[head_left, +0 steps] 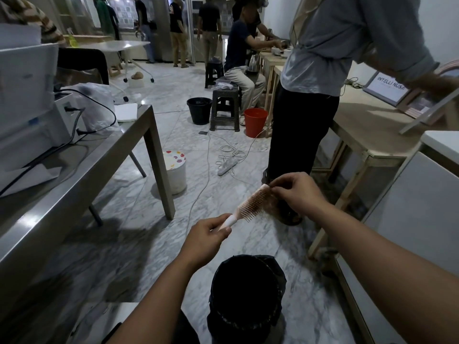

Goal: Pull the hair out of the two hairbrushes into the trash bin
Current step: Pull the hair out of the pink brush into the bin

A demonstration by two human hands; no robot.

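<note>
We hold a pink hairbrush [253,203] in mid-air at centre, over the marble floor [111,244] and just beyond the black-lined trash bin [246,294] that stands near us. Our left hand [206,238] is closed around the handle, thumb and fingers wrapped on its lower end, bristles facing up and to the right. Our right hand [295,192] is at the far tip of the brush head, thumb and forefinger pinched together on a brownish tuft of hair [272,204] that clings along the right edge of the bristles. We judge the step in hand to be stripping the hair from the first of the two brushes; a second brush is not visible here. The next move, as we read it, calls for drawing the pinched tuft clear of the bristles and then carrying it back toward us to release it over the bin, since the brush now hangs beyond the rim. At far right a framed sign [387,89] leans on a wooden table [367,130]; its lettering reads "INTELLI NUSA", the end cut off. No brand is legible on the brush.
</note>
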